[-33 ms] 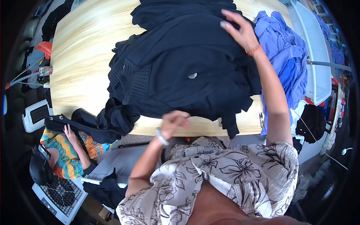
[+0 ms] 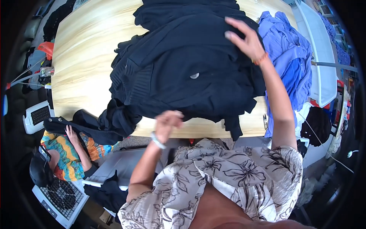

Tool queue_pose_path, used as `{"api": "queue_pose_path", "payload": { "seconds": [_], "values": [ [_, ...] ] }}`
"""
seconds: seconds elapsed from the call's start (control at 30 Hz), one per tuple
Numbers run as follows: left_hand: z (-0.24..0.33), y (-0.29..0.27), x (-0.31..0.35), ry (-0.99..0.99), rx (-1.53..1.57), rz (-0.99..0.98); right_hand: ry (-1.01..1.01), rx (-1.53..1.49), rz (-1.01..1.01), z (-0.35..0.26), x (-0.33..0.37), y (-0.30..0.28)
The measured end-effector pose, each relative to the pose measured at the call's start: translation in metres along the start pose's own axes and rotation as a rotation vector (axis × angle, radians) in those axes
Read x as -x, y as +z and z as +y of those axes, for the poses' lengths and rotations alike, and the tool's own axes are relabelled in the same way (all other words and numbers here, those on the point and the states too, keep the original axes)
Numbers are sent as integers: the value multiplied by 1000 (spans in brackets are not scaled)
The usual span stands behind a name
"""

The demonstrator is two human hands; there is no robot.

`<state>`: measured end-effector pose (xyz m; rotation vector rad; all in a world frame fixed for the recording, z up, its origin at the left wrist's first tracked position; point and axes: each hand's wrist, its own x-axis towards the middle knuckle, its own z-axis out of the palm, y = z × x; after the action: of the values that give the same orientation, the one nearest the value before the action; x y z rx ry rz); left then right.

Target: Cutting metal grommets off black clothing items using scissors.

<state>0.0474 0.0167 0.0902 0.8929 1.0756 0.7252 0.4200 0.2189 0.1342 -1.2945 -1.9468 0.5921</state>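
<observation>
Honestly, my worry sits at the left: dark cloth [image 2: 112, 122] runs from beside the black pile [image 2: 179, 65] off the table [image 2: 80, 76] to a co-worker's hand [image 2: 71, 133], and if the two are tangled, a tug there could drag the pile askew. It lies mid-table, left of the blue shirts [image 2: 284, 57]. I see the right hand [image 2: 249, 44] spread wide at its far right, gripping nothing; whether it touches, I cannot tell. The left hand [image 2: 167, 124], half curled by the near edge, looks empty, so little would check a slide.
</observation>
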Motion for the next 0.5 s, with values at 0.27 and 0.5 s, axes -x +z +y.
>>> {"api": "queue_pose_path", "payload": {
  "seconds": [0.27, 0.5],
  "values": [
    [71, -32, -60, 618, -856, 792, 251, 242, 7, 1, 73, -19],
    [97, -7, -67, 853, -1114, 857, 286, -230, 166, -15, 93, -49]
  ]
}}
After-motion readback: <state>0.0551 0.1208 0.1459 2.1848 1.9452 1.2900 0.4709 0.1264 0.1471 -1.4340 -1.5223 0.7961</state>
